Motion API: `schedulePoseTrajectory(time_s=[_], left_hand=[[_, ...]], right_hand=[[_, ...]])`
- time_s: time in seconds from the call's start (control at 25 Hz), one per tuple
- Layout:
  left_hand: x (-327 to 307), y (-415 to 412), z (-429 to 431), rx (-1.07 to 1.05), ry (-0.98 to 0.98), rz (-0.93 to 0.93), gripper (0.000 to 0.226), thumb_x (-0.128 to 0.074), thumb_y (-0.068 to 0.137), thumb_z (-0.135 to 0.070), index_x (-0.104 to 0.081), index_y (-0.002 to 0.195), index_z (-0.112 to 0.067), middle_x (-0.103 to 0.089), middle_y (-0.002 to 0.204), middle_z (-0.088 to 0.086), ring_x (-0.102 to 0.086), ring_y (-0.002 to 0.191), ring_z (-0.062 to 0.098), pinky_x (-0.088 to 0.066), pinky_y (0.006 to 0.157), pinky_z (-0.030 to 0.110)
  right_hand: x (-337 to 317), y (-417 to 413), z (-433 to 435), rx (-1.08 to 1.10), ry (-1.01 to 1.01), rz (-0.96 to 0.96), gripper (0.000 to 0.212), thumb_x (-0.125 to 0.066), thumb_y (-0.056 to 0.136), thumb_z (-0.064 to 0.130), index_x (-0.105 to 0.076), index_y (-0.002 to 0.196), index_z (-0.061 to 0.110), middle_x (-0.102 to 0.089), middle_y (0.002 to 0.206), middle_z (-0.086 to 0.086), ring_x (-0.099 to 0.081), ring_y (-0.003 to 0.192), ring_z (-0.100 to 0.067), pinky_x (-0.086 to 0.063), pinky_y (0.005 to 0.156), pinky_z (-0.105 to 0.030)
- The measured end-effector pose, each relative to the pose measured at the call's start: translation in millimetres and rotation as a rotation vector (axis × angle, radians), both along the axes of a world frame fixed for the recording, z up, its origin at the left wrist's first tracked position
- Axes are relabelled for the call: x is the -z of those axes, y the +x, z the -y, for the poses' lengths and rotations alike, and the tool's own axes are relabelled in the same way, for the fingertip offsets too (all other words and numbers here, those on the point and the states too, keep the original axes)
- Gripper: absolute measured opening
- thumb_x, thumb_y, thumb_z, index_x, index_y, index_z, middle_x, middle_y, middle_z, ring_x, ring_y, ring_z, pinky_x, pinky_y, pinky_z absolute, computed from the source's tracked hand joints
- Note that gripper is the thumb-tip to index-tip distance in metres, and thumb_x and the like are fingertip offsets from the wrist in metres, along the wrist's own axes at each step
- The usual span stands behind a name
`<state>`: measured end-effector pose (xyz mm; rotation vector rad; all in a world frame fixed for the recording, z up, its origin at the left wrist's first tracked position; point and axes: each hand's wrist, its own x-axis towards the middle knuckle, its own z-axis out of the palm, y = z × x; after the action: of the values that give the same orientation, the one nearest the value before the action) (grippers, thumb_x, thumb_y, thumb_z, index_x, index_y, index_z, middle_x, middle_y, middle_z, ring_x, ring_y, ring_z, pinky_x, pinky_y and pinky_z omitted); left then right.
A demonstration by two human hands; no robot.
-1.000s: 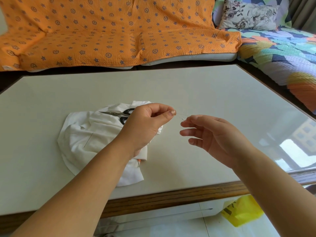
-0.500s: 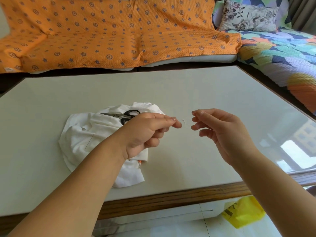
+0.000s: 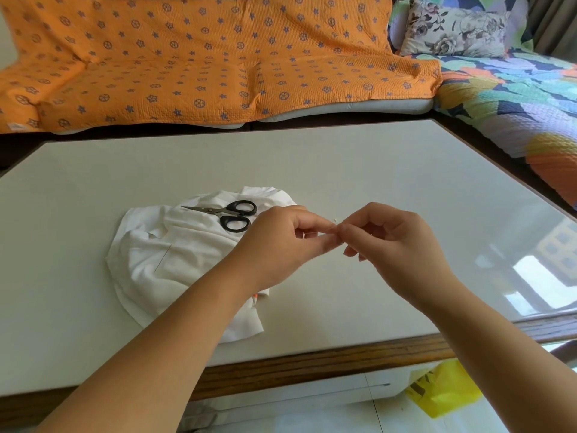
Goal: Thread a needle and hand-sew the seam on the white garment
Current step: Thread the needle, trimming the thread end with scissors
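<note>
While the white garment [image 3: 187, 245] is seen bunched on the tabletop [image 3: 374, 170], a little left of the middle of the frame, the threading step seems to be worked on. The left hand [image 3: 278, 245] and the right hand [image 3: 396, 242] are held together in the middle of the frame, fingertips touching. Thumb and first finger of each hand are pinched on something tiny. A small white bit, likely the thread [image 3: 335, 219], is seen just above them, though it is too small to be sure. A thin line that may be the needle [image 3: 163, 258] is seen lying on the garment, and black scissors [image 3: 232, 210] are laid on its upper part. No sewing seems to be done yet. Next, the needle must be picked up, and the thread end must be held stiff and steady for the tiny eye.
</note>
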<state>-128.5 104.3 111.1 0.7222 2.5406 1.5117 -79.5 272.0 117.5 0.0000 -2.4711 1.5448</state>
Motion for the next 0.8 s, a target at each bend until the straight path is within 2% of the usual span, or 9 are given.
schedulePoseTrajectory(time_s=[0.08,0.16,0.24,0.32,0.4,0.6,0.8], left_hand=[[0,-1,1,-0.007,0.076,0.113,0.013,-0.067,0.089,-0.032,-0.077,0.095,-0.025,-0.055,0.054,-0.022,-0.050,0.053,-0.003,-0.036,0.057,0.007],[0,-4,2,-0.017,0.210,0.274,0.014,-0.064,0.093,-0.026,-0.077,0.092,-0.020,-0.046,0.049,-0.018,-0.034,0.048,0.005,-0.027,0.048,0.011],[1,-5,3,-0.001,0.334,0.416,0.015,-0.064,0.092,-0.021,-0.078,0.091,-0.016,-0.038,0.059,-0.009,-0.026,0.056,0.010,-0.022,0.049,0.018],[2,-4,2,0.029,0.389,0.503,0.015,-0.063,0.091,-0.017,-0.078,0.087,-0.016,-0.035,0.062,-0.006,-0.026,0.057,0.009,-0.022,0.048,0.018],[3,-3,0,0.052,0.409,0.537,0.019,-0.062,0.092,-0.014,-0.078,0.082,-0.018,-0.035,0.062,-0.005,-0.026,0.056,0.008,-0.025,0.046,0.016],[4,-2,1,0.025,0.369,0.501,0.016,-0.063,0.093,-0.016,-0.077,0.087,-0.016,-0.038,0.063,-0.005,-0.028,0.055,0.008,-0.023,0.050,0.020],[4,-1,-3,-0.016,0.360,0.467,0.022,-0.063,0.093,-0.020,-0.077,0.075,-0.021,-0.045,0.063,-0.006,-0.031,0.053,0.008,-0.027,0.048,0.018]], right_hand=[[1,-3,-1,-0.033,-0.178,0.043,0.012,-0.062,0.091,0.017,-0.074,0.087,0.017,-0.070,0.069,0.001,-0.064,0.065,-0.011,-0.049,0.059,-0.022],[1,-7,-6,-0.103,-0.468,0.154,0.020,-0.055,0.095,0.013,-0.070,0.107,0.013,-0.071,0.084,-0.005,-0.067,0.077,-0.020,-0.052,0.066,-0.029],[2,-9,-9,-0.211,-0.597,0.262,0.028,-0.056,0.093,0.016,-0.067,0.117,0.010,-0.073,0.102,-0.010,-0.068,0.091,-0.025,-0.055,0.078,-0.035],[5,-9,-9,-0.301,-0.585,0.294,0.036,-0.061,0.084,0.023,-0.070,0.116,0.010,-0.072,0.108,-0.012,-0.067,0.096,-0.023,-0.054,0.084,-0.033],[7,-10,-7,-0.324,-0.590,0.282,0.034,-0.064,0.081,0.023,-0.073,0.111,0.008,-0.072,0.103,-0.014,-0.067,0.093,-0.021,-0.055,0.082,-0.029],[10,-11,-4,-0.196,-0.616,0.242,0.026,-0.071,0.070,0.020,-0.076,0.090,0.004,-0.072,0.083,-0.012,-0.067,0.079,-0.017,-0.054,0.072,-0.024],[8,-10,-3,-0.088,-0.576,0.231,0.022,-0.075,0.068,0.018,-0.075,0.083,0.002,-0.072,0.074,-0.010,-0.067,0.071,-0.016,-0.054,0.066,-0.021]])
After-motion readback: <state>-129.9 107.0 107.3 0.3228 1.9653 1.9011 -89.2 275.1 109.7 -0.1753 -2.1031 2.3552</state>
